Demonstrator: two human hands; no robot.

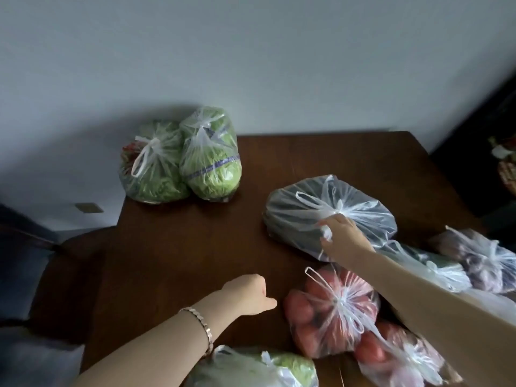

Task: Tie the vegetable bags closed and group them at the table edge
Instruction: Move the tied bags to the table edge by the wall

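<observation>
While two knotted clear plastic bags of green leaves (156,169) sit grouped at the dark wooden worktop's (195,247) far-left corner, my right grip (343,233) pinches the tied clear bag of dark vegetables (293,213) mid-worktop. My left grip (251,294) is curled and empty. By my judgement, several tied bags remain ungrouped.

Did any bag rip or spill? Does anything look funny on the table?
Nothing looks ripped or spilled. One odd spot: the outer green bag at the far corner of the table seems to bulge slightly past the edge, so it might tip off. The right hand grips the dark bag by its handle.
</observation>
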